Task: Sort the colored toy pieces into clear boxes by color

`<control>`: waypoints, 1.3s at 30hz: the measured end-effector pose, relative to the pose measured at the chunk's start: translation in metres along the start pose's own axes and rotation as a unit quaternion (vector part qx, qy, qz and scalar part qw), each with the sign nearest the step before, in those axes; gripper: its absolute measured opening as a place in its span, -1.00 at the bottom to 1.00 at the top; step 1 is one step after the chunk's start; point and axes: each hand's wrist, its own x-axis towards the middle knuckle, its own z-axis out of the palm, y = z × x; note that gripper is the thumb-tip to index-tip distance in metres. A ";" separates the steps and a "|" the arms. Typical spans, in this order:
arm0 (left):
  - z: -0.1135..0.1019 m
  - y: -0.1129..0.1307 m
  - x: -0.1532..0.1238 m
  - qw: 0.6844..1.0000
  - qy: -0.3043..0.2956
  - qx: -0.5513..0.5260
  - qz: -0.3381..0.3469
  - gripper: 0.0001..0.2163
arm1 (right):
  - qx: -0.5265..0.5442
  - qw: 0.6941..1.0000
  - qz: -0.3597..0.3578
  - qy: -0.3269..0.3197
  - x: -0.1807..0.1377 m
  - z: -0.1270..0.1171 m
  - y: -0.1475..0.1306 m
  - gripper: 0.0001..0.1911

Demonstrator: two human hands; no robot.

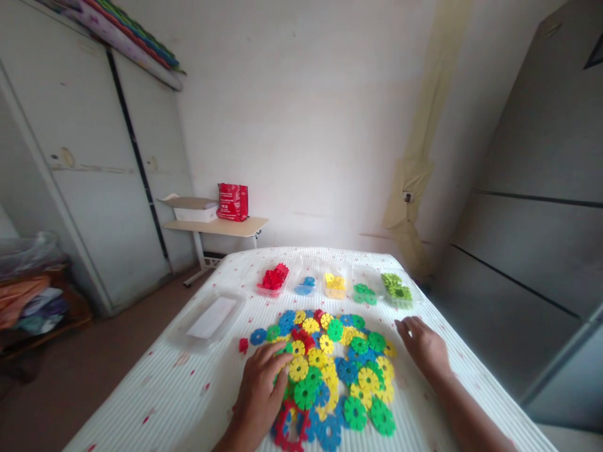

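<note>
Here's the table (155, 383), its ribbed white cover flecked with red, and spread across the near middle is the big pile of plastic pieces (348, 371). Off to its left sits a clear tray (200, 342) with a white rectangle inside.

Now the hands! The left hand (259, 383) leans over the pile's left edge, fingers bent and fingertips down among the pieces; whether they pinch one, I cannot tell. The right hand (426, 348) rests beyond the pile's right side, fingers loosely curled, their grip turned from view, so no call there either.

Danger spots: a careless drag by the left fingers could make the overlapping pieces slide and scatter. A forward nudge of the right knuckles could tip the light-green tub (400, 305), just beyond, at the end of a row with red, blue, yellow and green tubs.

And the look of these pieces: flat, bright, mostly round, notched like flowers with a hole in the centre, in yellow, green and blue. A red frame (277, 433) lies at the near edge, and smallest of all, a red scrap (243, 345) sits alone on the left.
</note>
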 end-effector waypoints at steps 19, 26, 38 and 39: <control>0.004 -0.010 -0.001 0.995 -0.095 0.008 -0.031 -0.59 | 0.178 0.897 -0.368 -0.168 -0.009 -0.008 -0.183 -0.73; 0.018 -0.030 -0.010 0.997 -0.006 -0.028 -0.066 -0.59 | 0.185 0.908 -0.335 -0.169 -0.016 -0.016 -0.141 -0.75; -0.017 0.020 0.001 0.979 -0.180 -0.059 0.078 -0.56 | 0.200 0.942 -0.251 -0.097 -0.021 -0.011 -0.081 -0.75; -0.017 0.021 0.001 0.975 -0.200 -0.054 0.083 -0.48 | 0.188 0.950 -0.235 -0.089 -0.020 -0.010 -0.081 -0.75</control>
